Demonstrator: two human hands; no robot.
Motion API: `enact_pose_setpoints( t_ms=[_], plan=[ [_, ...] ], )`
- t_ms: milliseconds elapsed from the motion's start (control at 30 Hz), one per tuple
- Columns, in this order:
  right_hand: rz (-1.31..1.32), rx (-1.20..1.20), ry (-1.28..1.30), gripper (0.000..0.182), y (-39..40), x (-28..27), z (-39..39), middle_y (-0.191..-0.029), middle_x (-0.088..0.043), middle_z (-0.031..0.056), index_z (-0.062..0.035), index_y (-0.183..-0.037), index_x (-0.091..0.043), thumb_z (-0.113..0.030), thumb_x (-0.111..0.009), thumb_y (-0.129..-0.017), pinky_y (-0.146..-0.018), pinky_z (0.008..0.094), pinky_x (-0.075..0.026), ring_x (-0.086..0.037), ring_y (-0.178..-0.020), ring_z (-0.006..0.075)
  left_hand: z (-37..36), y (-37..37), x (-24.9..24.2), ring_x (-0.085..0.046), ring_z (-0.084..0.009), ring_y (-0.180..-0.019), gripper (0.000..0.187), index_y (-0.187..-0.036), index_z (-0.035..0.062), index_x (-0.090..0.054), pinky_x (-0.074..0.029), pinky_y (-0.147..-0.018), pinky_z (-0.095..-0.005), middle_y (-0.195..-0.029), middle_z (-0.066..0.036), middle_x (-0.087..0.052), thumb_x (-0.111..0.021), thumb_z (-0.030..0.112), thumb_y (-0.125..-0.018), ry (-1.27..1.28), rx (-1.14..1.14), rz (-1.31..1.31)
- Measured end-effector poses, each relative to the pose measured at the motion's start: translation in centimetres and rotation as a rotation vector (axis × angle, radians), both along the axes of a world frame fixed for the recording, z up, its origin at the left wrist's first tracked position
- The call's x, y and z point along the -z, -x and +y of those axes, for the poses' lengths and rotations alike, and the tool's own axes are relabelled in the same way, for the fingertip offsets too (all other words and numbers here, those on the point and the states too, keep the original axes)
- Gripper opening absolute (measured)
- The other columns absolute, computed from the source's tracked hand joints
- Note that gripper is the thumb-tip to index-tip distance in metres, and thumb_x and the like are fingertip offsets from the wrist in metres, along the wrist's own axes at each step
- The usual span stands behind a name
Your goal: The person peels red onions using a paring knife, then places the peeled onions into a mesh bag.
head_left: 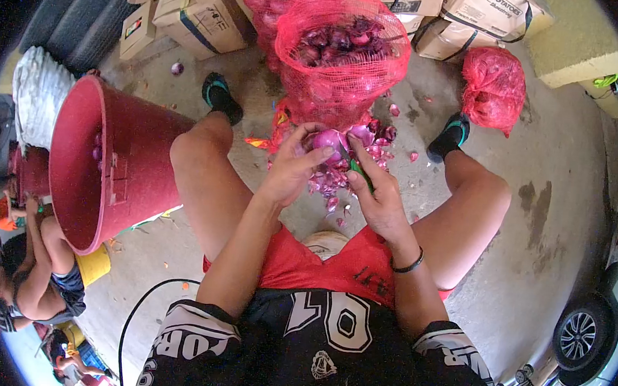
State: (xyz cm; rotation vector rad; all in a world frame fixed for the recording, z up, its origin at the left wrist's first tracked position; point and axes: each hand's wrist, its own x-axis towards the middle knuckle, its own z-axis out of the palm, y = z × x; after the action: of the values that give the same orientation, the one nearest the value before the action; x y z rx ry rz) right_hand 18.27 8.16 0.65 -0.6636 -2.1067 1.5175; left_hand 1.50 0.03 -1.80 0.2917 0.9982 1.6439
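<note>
Between my knees, my left hand point(298, 164) is wrapped round a purple onion point(326, 145). My right hand point(378, 191) grips a knife with a green handle point(358, 171), its dark blade against the onion's right side. Loose onion peels point(331, 184) lie on the floor beneath both hands. Just beyond them stands an open red mesh sack point(332, 86) with dark red onions point(346, 43) showing at its mouth.
A large red tub point(145, 158) lies tilted at the left, onions inside. Cardboard boxes point(206, 22) stand at the back, and a small red sack point(493, 91) sits back right. People point(41, 273) sit at far left. A car wheel point(579, 335) shows at far right.
</note>
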Motion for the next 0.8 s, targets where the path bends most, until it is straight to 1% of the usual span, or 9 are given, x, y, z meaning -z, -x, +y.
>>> enact_pose_setpoints(
  t_ms=[100, 200, 267, 333, 367, 433, 567, 700, 800],
  plan=[
    [-0.025, 0.012, 0.092, 0.047, 0.1, -0.7, -0.2, -0.135, -0.052, 0.0213, 0.0019, -0.139, -0.042, -0.012, -0.053, -0.096, -0.102, 0.0335, -0.039, -0.054, -0.122, 0.0282, 0.0, 0.1, 0.2, -0.06, -0.0185, -0.099, 0.04, -0.122, 0.005, -0.048, -0.051, -0.087, -0.0346, -0.111, -0.007, -0.059, -0.065, 0.003, -0.086, -0.006, 0.002, 0.018],
    [-0.005, 0.006, -0.015, 0.045, 0.1, 0.2, 0.1, -0.135, -0.052, 0.0205, 0.0028, -0.137, -0.043, -0.011, -0.053, -0.096, -0.102, 0.0329, -0.039, -0.054, -0.122, 0.0259, -0.1, 0.3, 0.9, -0.059, -0.0208, -0.105, 0.041, -0.124, 0.0049, -0.046, -0.049, -0.092, -0.0376, -0.115, -0.008, -0.059, -0.064, 0.003, -0.087, -0.03, 0.019, 0.032],
    [0.008, 0.056, 0.135, 0.043, 0.0, 0.2, -0.1, -0.134, -0.054, 0.018, 0.0028, -0.137, -0.045, -0.012, -0.052, -0.097, -0.102, 0.0317, -0.039, -0.054, -0.121, 0.0234, -0.2, 0.4, 1.2, -0.059, -0.0211, -0.105, 0.042, -0.125, 0.0047, -0.047, -0.05, -0.092, -0.0382, -0.115, -0.009, -0.059, -0.063, 0.002, -0.087, -0.049, 0.019, 0.025],
    [0.052, 0.091, 0.272, 0.043, 0.0, 0.7, -0.1, -0.112, -0.051, 0.009, -0.0004, -0.139, -0.044, -0.015, -0.05, -0.098, -0.084, 0.0269, -0.036, -0.048, -0.099, 0.0159, -0.3, 0.5, 0.9, -0.06, -0.0217, -0.105, 0.045, -0.126, 0.0045, -0.046, -0.049, -0.093, -0.0376, -0.117, -0.009, -0.058, -0.065, 0.004, -0.085, -0.072, 0.043, 0.037],
    [0.089, 0.101, 0.333, 0.043, -0.2, 1.3, 0.0, -0.091, -0.046, 0.0013, -0.0036, -0.141, -0.043, -0.017, -0.048, -0.1, -0.067, 0.0228, -0.033, -0.041, -0.077, 0.0096, -0.3, 0.6, 0.7, -0.06, -0.022, -0.105, 0.046, -0.127, 0.0044, -0.046, -0.049, -0.093, -0.0374, -0.117, -0.01, -0.058, -0.066, 0.005, -0.085, -0.084, 0.053, 0.043],
    [0.122, 0.102, 0.398, 0.044, -0.4, 1.7, 0.2, -0.07, -0.042, -0.0064, -0.0071, -0.143, -0.041, -0.02, -0.046, -0.102, -0.05, 0.0185, -0.03, -0.035, -0.056, 0.0034, -0.6, 0.8, -0.1, -0.058, -0.0192, -0.106, 0.05, -0.126, 0.004, -0.049, -0.048, -0.094, -0.0351, -0.117, -0.008, -0.058, -0.068, 0.002, -0.081, -0.068, 0.09, 0.02],
    [0.126, 0.127, 0.495, 0.044, -0.4, 1.0, 0.2, -0.069, -0.041, -0.0064, -0.0074, -0.143, -0.041, -0.021, -0.045, -0.102, -0.05, 0.0181, -0.029, -0.036, -0.056, 0.0033, -1.1, 1.8, -0.9, -0.055, -0.0183, -0.112, 0.057, -0.129, 0.0024, -0.05, -0.045, -0.098, -0.0338, -0.121, -0.008, -0.057, -0.07, 0.001, -0.076, -0.129, 0.164, 0.145],
    [0.19, 0.196, 0.679, 0.043, -0.5, 0.8, 0.6, -0.071, -0.04, -0.01, -0.0081, -0.142, -0.043, -0.017, -0.048, -0.101, -0.051, 0.0167, -0.029, -0.033, -0.06, 0.0, -1.9, 2.5, -1.9, -0.055, -0.0195, -0.114, 0.059, -0.129, 0.0002, -0.05, -0.045, -0.1, -0.0348, -0.122, -0.009, -0.057, -0.072, 0.003, -0.074, -0.219, 0.213, 0.117],
    [0.049, 0.22, 0.545, 0.042, -1.0, 1.4, 1.5, -0.077, -0.056, -0.0042, -0.0062, -0.139, -0.047, -0.018, -0.051, -0.099, -0.057, 0.0222, -0.041, -0.049, -0.064, 0.0054, -2.3, 4.3, -2.6, -0.059, -0.0209, -0.108, 0.059, -0.129, -0.0005, -0.049, -0.048, -0.096, -0.0362, -0.118, -0.011, -0.059, -0.072, 0.003, -0.075, -0.263, 0.082, 0.123]
  ],
)
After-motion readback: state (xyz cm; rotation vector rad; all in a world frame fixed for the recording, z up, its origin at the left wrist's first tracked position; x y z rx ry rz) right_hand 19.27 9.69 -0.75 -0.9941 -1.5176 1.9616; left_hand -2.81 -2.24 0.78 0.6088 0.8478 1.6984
